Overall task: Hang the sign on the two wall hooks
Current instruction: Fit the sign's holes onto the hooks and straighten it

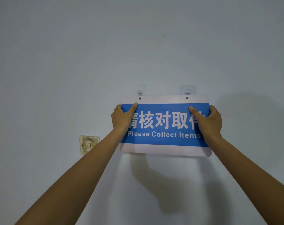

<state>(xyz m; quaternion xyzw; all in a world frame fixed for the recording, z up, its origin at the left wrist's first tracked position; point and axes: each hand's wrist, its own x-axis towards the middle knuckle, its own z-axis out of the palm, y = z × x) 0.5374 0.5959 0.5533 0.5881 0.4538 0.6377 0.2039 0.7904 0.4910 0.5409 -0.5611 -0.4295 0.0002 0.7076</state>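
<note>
- Holding one sign [165,125] flat against a pale wall [138,46], centre of the frame, slightly right of the middle.
- Sign: one blue band with white Chinese characters and the English line "Please Collect Items"; pale margins above and below the band.
- Two small holes in the top margin: left hole [140,98], right hole [187,98].
- Two clear stick-on hooks on the wall just above the sign's top edge: left hook [140,92], right hook [187,91]. Each hook sits directly above one hole.
- Holes lie just below the hooks; the sign does not appear to be on them yet, and its weight is with the hands.
- Two bare hands, two bare forearms coming up from the lower corners of the frame.
- Left hand [121,117] clamps the sign's left edge: thumb lying across the blue face, the other fingers wrapped behind and hidden.
- Right hand [209,122] clamps the right edge the same way: thumb on the front pointing up and inward, the other fingers behind the board.
- Sign is close to level, lower edge dipping a little toward the right.
- One stained, yellowed wall switch [88,144] at left centre, beside the left forearm, apart from the sign.
- One dark shadow of sign and arms on the wall below the board.
</note>
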